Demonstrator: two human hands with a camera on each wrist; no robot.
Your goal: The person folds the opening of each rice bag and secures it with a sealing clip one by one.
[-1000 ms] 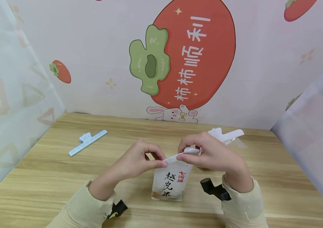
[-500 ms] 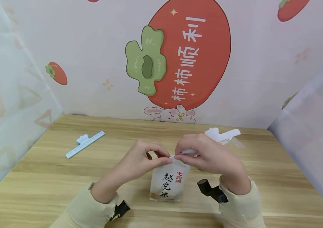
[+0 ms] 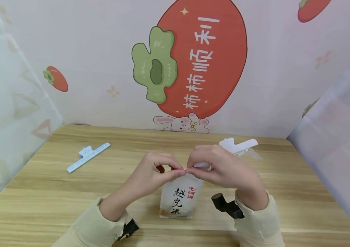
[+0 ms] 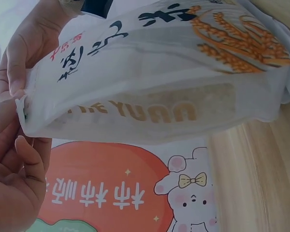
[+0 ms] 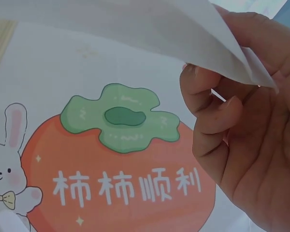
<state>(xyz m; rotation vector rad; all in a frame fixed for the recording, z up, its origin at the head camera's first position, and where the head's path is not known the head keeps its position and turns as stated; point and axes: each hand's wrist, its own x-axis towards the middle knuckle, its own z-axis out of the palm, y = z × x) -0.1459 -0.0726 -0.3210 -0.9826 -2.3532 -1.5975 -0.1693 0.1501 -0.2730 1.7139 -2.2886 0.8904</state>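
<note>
A white paper rice bag (image 3: 178, 200) with black and red lettering stands on the wooden table in the head view. My left hand (image 3: 154, 169) pinches its top edge between thumb and fingers. From the other side, my right hand (image 3: 221, 168) grips the same edge, its thumb tip close against the left one. In the left wrist view, the bag (image 4: 135, 72) shows printed wheat ears and a side gusset, and both hands hold its top end. Across the right wrist view, the bag's white top (image 5: 135, 34) runs into the right hand (image 5: 246, 140), ending in a pointed corner.
A light blue bar-shaped bag clip (image 3: 88, 157) lies on the table (image 3: 39, 195) at the left. Behind the right hand is a white clip (image 3: 238, 145) with clear plastic (image 3: 252, 153) beside it. Printed fabric walls (image 3: 100, 51) enclose the back and sides.
Both hands have drawn together along the bag's top edge until the thumb tips nearly meet. Less of the white edge shows between them. The head view has shifted slightly.
</note>
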